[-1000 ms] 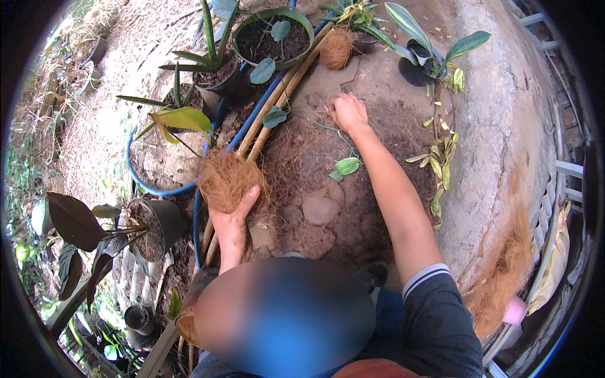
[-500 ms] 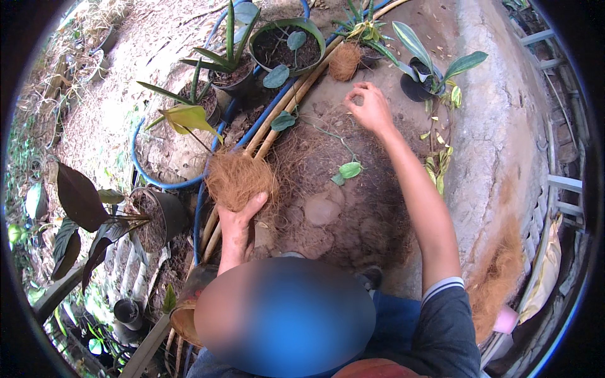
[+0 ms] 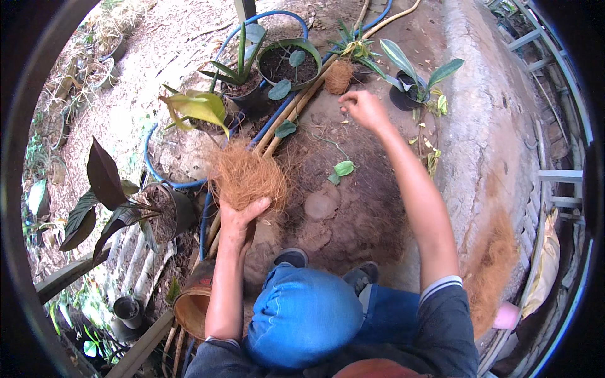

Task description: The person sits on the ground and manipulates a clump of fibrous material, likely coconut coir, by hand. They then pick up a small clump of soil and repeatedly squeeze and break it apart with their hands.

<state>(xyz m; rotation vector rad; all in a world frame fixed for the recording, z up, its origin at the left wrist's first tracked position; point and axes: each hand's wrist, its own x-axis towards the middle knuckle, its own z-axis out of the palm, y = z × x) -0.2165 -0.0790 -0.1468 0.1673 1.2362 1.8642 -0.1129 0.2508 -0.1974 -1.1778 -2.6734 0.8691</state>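
My left hand [image 3: 239, 217] is wrapped around a loose, shaggy ball of brown coconut fibre [image 3: 251, 176], holding it from below with the thumb on its near side. A yellow-green leaf [image 3: 203, 108] stands just beyond the ball; where its stem ends is hidden. Out in front, my right hand [image 3: 367, 110] is raised with its fingers curled toward the thumb. Anything between those fingertips is too fine to make out. Just past it a tighter fibre ball [image 3: 338, 77] rests on the ground, beside a spiky-leaved plant [image 3: 354, 45].
Potted plants stand along a blue hose [image 3: 175, 185] and long bamboo poles [image 3: 302, 101]. A black pot [image 3: 406, 94] with striped leaves is at far right. More loose fibre [image 3: 495, 271] lies at right. An orange-brown pot [image 3: 194, 305] lies by my left forearm. A vine [image 3: 343, 168] trails over the soil.
My right hand has shifted slightly left, its fingers still curled. The fibre ball in my left hand has turned slightly and looks looser. The view has shifted a little.
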